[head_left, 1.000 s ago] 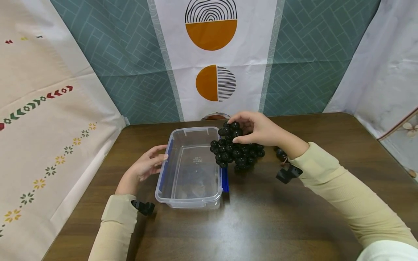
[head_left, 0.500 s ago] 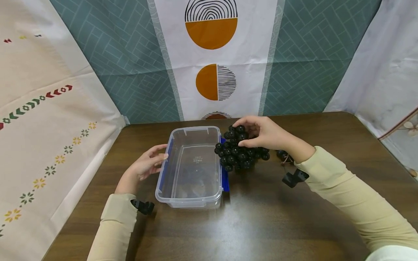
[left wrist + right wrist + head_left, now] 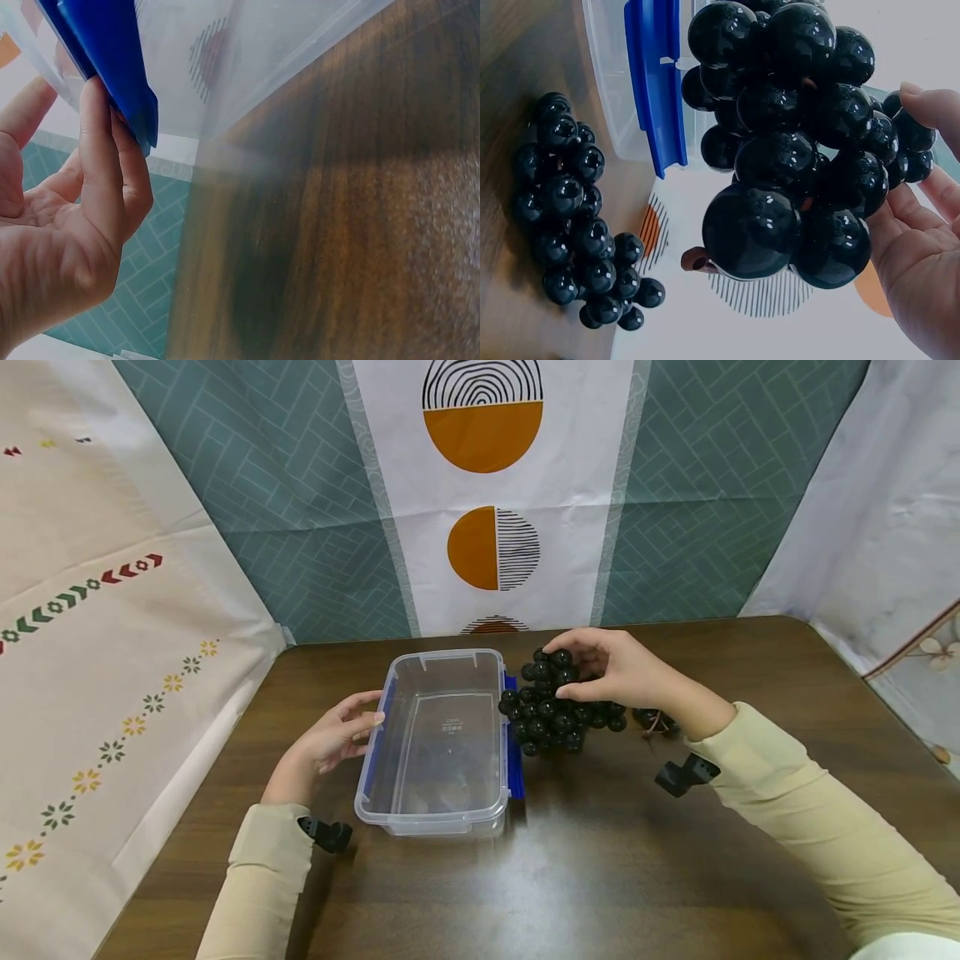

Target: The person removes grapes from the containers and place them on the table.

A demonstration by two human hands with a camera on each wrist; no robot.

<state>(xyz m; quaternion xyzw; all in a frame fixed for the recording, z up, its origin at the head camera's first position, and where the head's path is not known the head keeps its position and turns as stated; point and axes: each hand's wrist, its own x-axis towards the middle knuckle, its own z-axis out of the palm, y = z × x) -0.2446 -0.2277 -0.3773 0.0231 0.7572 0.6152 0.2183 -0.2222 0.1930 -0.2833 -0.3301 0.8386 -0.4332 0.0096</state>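
My left hand (image 3: 337,732) holds the left side of a clear plastic food container (image 3: 448,819), thumb on the rim. In the left wrist view its fingers touch a blue latch (image 3: 112,64). On the container's other side, my right hand (image 3: 626,670) grips a bunch of black grapes (image 3: 547,708) between thumb and fingers. This bunch hangs beside the right-hand latch (image 3: 515,768). The right wrist view has a second bunch of grapes (image 3: 570,210) lying on the table. Part of the grip is hidden behind the held grapes.
Dark grapes with a brown stem (image 3: 654,721) lie beside the right wrist, partly hidden by it. The wooden table (image 3: 480,906) ends at a patterned cloth backdrop (image 3: 690,552). A pale embroidered cloth (image 3: 112,693) hangs on the left.
My right hand has moved right and slightly nearer with the grapes, away from the container's right rim. The left hand and the container have stayed in place.
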